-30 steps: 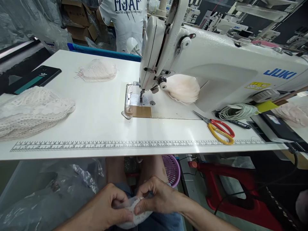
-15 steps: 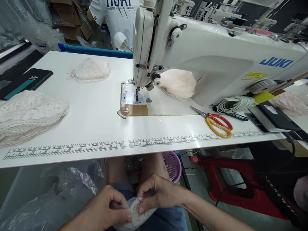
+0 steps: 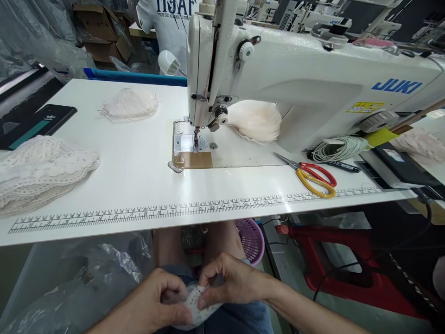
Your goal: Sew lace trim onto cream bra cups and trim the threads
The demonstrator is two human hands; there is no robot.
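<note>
Over my lap, below the table edge, both hands pinch a small piece of white lace fabric [image 3: 195, 300]. My left hand [image 3: 162, 299] is closed on its left side, thumb against fingers. My right hand [image 3: 231, 284] grips its upper right edge between thumb and fingertips. Part of the lace is hidden behind the fingers. Above, on the white table, stands a white sewing machine [image 3: 313, 79]. Beside its needle area lie cream fabric cups [image 3: 255, 120]. A pale lace piece [image 3: 130, 105] lies to the left of the machine, and a stack of white lace pieces [image 3: 45, 171] nearer the left edge.
Scissors [image 3: 311, 175] with red and yellow handles lie right of the needle plate, near a coil of pale cord [image 3: 340, 149]. A printed ruler [image 3: 167, 211] runs along the table's front edge. Below are plastic bags [image 3: 90, 287], a purple basket [image 3: 251, 241] and a red stool [image 3: 347, 260].
My hands stay nearly in place, still pinching the lace, which has turned slightly and shows more of its patterned face. The view has shifted slightly; a person behind the machine has moved a little.
</note>
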